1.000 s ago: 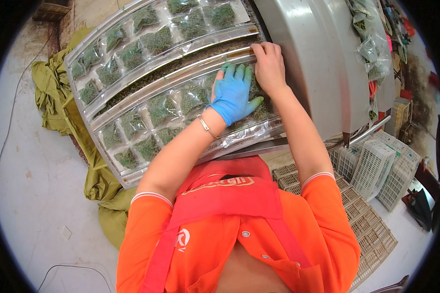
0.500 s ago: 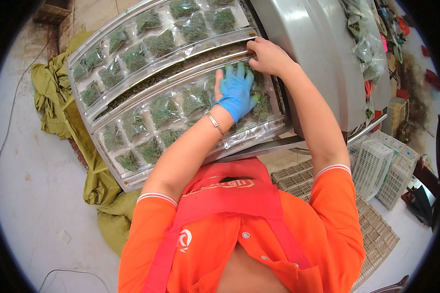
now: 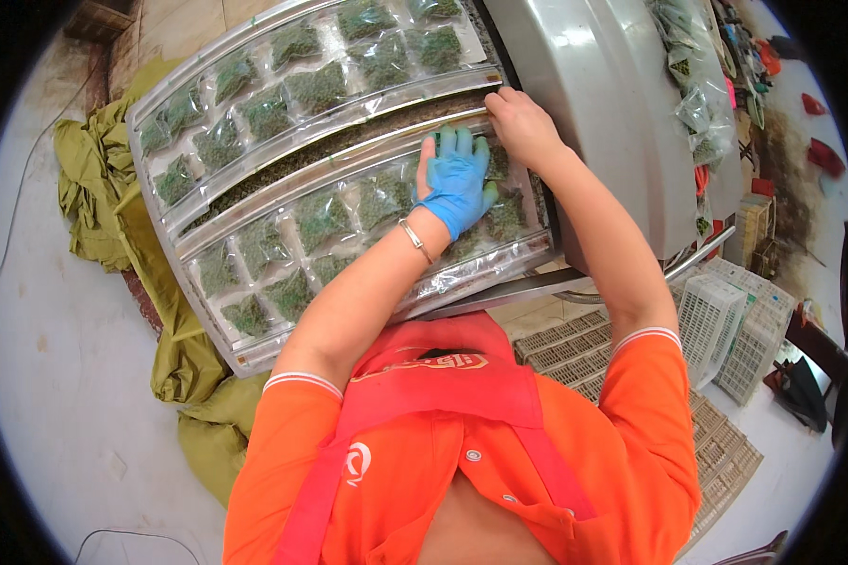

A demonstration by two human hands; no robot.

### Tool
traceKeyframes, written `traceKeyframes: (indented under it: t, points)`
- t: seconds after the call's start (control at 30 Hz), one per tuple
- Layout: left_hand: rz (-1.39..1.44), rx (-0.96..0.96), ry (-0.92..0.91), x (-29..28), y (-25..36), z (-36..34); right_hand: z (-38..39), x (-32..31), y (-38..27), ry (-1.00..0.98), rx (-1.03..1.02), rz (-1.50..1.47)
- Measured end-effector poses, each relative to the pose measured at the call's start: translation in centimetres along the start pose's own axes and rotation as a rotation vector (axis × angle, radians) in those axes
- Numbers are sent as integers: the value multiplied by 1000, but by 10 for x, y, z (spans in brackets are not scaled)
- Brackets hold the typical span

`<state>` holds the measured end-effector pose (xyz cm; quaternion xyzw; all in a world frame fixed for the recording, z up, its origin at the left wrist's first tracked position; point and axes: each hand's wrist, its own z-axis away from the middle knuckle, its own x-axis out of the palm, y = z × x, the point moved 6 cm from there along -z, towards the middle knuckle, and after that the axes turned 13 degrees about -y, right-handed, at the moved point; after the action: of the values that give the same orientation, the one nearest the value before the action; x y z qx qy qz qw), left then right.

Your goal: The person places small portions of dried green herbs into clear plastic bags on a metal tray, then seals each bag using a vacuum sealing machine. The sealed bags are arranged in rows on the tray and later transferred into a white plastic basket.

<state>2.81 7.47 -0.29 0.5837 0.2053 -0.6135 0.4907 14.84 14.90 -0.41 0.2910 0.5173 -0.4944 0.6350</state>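
Note:
My left hand (image 3: 457, 184), in a blue glove, lies flat with fingers stretched over clear plastic bags (image 3: 384, 193) of small green pieces. These bags are laid out in rows on the lower part of a metal machine bed (image 3: 181, 226). My bare right hand (image 3: 525, 127) has its fingers curled at the right end of the metal sealing bars (image 3: 349, 141), beside the gap between the two rows. Whatever its fingertips pinch, if anything, is hidden. More filled bags (image 3: 318, 87) lie in the upper part of the bed.
A large steel machine cover (image 3: 598, 122) stands right of the bed. Plastic crates (image 3: 711, 315) and slatted racks (image 3: 575, 353) sit at the lower right. Olive-green cloth (image 3: 113, 188) is heaped along the left side. More bags (image 3: 693, 104) lie beyond the cover, and a cable (image 3: 19, 193) crosses the floor.
My right hand has moved slightly toward me along the right end of the bars, its fingers still curled. My left hand stays on the bags. The whole view has shifted a little.

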Motion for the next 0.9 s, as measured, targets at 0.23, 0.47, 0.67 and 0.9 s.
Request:
traceKeyframes:
  t: [0.23, 0.47, 0.67, 0.9]
  points:
    - [-21, 24, -55, -7, 8, -7, 70, -55, -13, 336, 30, -255]
    - [301, 386, 208, -88, 137, 14, 352, -111, 163, 755, 658, -314]
    - [243, 691, 312, 42, 417, -11, 436, -30, 332, 235, 529, 248]
    - [629, 268, -166, 131, 482, -85, 411, -18, 351, 243, 220, 138]
